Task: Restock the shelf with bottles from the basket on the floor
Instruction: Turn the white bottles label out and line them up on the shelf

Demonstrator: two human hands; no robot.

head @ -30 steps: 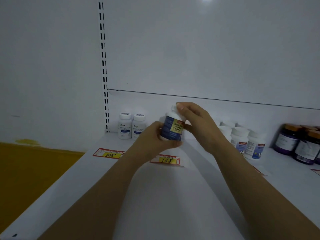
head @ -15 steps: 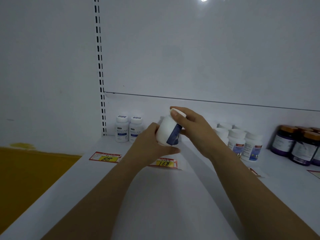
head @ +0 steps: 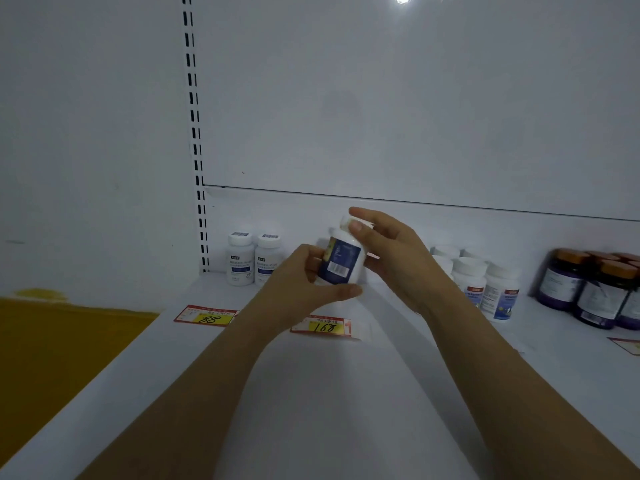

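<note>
A: Where is the white plastic bottle with the dark blue label (head: 343, 261)?

B: Held above the white metal shelf (head: 311, 393), tilted, barcode facing the camera. The left hand (head: 304, 289) wraps its lower body; the right hand (head: 391, 251) pinches the white cap.

A: And behind it?

B: Two white bottles with barcoded caps (head: 252, 259) at the back left, a cluster of white bottles (head: 485, 289) at the right, then dark purple jars with orange lids (head: 595, 289). Red-and-yellow price tags (head: 207, 317) lie in front.
</note>
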